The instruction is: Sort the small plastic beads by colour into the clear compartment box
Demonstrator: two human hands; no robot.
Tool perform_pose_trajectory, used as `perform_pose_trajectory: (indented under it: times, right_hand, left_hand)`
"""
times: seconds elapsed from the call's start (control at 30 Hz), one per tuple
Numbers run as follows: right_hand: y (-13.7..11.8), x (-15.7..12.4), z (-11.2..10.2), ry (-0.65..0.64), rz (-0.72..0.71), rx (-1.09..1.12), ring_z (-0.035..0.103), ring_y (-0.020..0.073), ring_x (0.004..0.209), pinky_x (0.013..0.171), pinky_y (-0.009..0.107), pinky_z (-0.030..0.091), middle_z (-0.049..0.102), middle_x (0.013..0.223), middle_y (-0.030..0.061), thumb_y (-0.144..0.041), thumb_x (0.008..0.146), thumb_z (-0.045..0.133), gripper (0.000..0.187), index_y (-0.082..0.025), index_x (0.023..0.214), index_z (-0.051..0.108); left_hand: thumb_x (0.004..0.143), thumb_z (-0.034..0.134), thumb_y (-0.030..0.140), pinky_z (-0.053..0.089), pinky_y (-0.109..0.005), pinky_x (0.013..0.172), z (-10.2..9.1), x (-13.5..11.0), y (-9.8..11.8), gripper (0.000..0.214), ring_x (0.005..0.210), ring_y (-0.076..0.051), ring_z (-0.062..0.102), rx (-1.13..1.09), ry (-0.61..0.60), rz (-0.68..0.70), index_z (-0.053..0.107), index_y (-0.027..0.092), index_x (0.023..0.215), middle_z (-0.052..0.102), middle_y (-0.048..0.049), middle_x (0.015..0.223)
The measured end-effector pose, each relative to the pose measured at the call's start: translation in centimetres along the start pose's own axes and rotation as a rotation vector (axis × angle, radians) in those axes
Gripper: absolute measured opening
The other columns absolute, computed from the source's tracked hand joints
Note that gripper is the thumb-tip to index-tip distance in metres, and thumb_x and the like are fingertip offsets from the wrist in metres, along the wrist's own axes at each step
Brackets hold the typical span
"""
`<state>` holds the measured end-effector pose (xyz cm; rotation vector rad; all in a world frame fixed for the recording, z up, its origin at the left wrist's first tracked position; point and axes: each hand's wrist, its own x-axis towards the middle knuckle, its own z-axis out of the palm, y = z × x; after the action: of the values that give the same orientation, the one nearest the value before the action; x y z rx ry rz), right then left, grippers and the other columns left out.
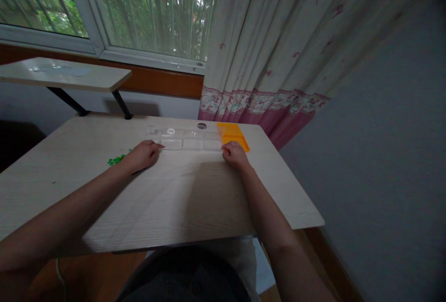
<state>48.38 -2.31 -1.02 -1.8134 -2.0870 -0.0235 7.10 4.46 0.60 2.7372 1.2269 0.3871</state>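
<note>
A clear plastic compartment tray [192,142] lies near the back of the table, with several rectangular wells in rows. My left hand [144,153] is closed at its near left corner, thumb and fingers pinching the edge. At the near right corner my right hand [235,152] pinches the rim in the same way. An orange plastic tray [232,130] sits just beyond my right hand, touching or partly under the clear one; I cannot tell which. Small green pieces [116,160] are scattered beside my left wrist, partly hidden by the forearm.
The pale wooden table [167,209] has a round cable hole [202,126] at the back. A raised shelf [66,73] on black legs stands at the back left, with something clear on it. Behind are a window and a floral curtain [265,60]; a wall is on the right.
</note>
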Motion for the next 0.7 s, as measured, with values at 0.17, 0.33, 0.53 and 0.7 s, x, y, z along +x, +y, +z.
perform_pose_trajectory:
  times: [0.17, 0.33, 0.53, 0.7]
  right_hand:
    - [-0.1, -0.3, -0.6, -0.005, 0.083, -0.071, 0.053, 0.0242, 0.103, 0.093, 0.033, 0.04, 0.067, 0.107, 0.0117, -0.019, 0.086, 0.053, 0.026, -0.016, 0.104, 0.072]
    - [0.0, -0.3, -0.8, -0.014, 0.141, -0.122, 0.052, 0.0246, 0.102, 0.092, 0.034, 0.039, 0.066, 0.106, 0.0124, -0.019, 0.086, 0.053, 0.025, -0.016, 0.103, 0.071]
    - [0.4, -0.2, -0.7, -0.017, 0.107, -0.098, 0.052, 0.0239, 0.101, 0.092, 0.033, 0.04, 0.065, 0.104, 0.0126, -0.018, 0.087, 0.051, 0.024, -0.016, 0.099, 0.072]
    - [0.8, -0.3, -0.5, 0.008, 0.08, -0.066, 0.054, 0.0229, 0.099, 0.092, 0.032, 0.041, 0.065, 0.101, 0.0121, -0.013, 0.085, 0.051, 0.024, -0.015, 0.095, 0.072]
  left_hand:
    - [0.09, 0.04, 0.025, 0.049, -0.036, 0.097, 1.1, 0.4, 0.8, 0.047, 0.1, -0.024, 0.062, -0.008, 0.032, 0.037, 0.065, 0.013, 0.128, 0.066, -0.0129, 0.105]
    - [0.091, 0.041, 0.024, 0.049, -0.038, 0.098, 2.2, 0.7, 1.6, 0.043, 0.102, -0.025, 0.06, -0.003, 0.081, 0.041, 0.065, 0.014, 0.126, 0.063, -0.0134, 0.106]
    - [0.092, 0.039, 0.023, 0.049, -0.039, 0.097, 2.5, 1.2, 1.2, 0.04, 0.099, -0.024, 0.06, 0.034, 0.094, 0.056, 0.065, 0.014, 0.121, 0.062, -0.0127, 0.104]
    - [0.094, 0.037, 0.024, 0.05, -0.037, 0.095, 2.3, 1.6, 0.5, 0.038, 0.097, -0.024, 0.061, 0.015, 0.104, 0.054, 0.069, 0.014, 0.112, 0.064, -0.0125, 0.103]
